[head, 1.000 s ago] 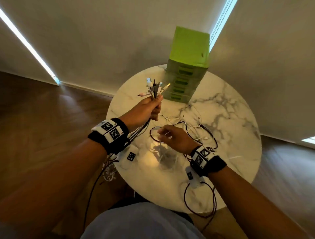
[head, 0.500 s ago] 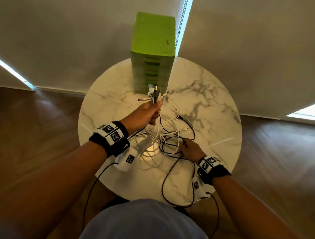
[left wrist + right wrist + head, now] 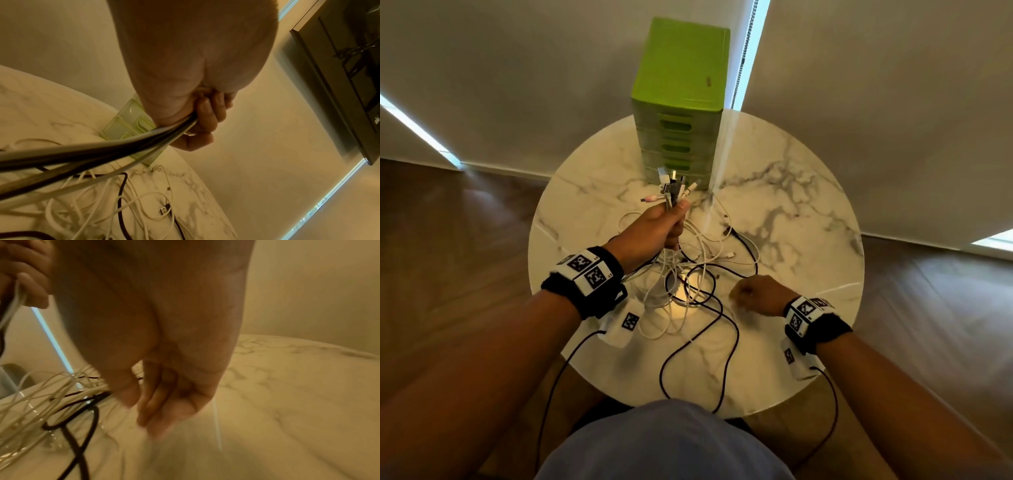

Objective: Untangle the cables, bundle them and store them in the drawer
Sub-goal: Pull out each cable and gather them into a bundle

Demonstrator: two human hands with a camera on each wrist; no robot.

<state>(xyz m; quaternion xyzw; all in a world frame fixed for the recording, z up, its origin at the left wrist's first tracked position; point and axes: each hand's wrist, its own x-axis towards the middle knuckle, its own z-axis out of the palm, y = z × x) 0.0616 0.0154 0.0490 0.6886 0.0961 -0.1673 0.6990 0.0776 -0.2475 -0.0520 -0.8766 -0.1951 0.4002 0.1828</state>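
Cables (image 3: 690,274): white and black ones are lying tangled at the middle of the table, one black loop trailing to the near edge; their plug ends are sticking up out of the left fist, in front of the drawer unit.
Change since earlier: a moment ago the right hand was pinching a black cable in the tangle; it is now sitting clear of the loops, further toward the right edge. The left hand is still gripping the same bunch, now raised closer to the drawer unit.
Table (image 3: 808,219): a round white marble top with grey veins is carrying everything.
Room: pale walls are standing behind the table, a dark wooden floor is showing around it, and bright strips of light are running along the wall edges.
Drawer unit (image 3: 678,113): a tall green stack of drawers is standing at the far edge, all drawers shut.
Left hand (image 3: 650,233): it is clenching the bunch of cables just below the plugs.
Right hand (image 3: 756,294): it is hovering low near the right edge, fingers (image 3: 156,402) loosely curled and holding nothing.
Wrist bands: black bands with printed markers are sitting on both wrists.
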